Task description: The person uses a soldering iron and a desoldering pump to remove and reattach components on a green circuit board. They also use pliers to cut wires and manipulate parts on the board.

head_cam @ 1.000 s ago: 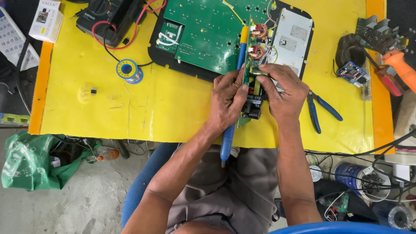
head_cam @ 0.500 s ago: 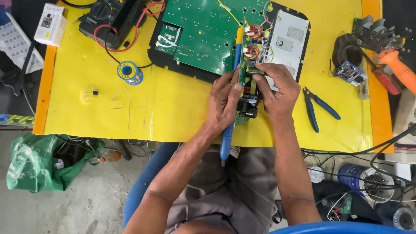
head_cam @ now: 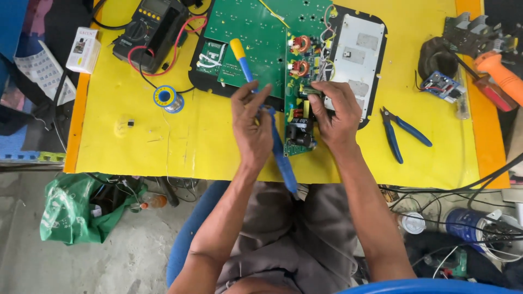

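Observation:
My left hand (head_cam: 251, 125) grips a blue soldering iron with a yellow end (head_cam: 238, 50); the tool runs slanted from the big green circuit board (head_cam: 250, 38) down past the table's front edge. My right hand (head_cam: 336, 115) rests on a narrow green circuit board (head_cam: 298, 130) with copper coils and black parts, fingers pinching a small component at its upper right side. This narrow board lies between the two hands, against a black-rimmed case with a white plate (head_cam: 357, 49).
On the yellow table cover (head_cam: 163, 147) lie a solder spool (head_cam: 165, 97), a black multimeter with red leads (head_cam: 150, 30), blue-handled pliers (head_cam: 400, 133), a small blue module (head_cam: 441, 84) and an orange-handled tool (head_cam: 501, 76). A green bag (head_cam: 76, 209) sits on the floor.
My left hand has swung away to the left with the soldering iron, which now slants instead of standing over the narrow board. My right hand stays on the board.

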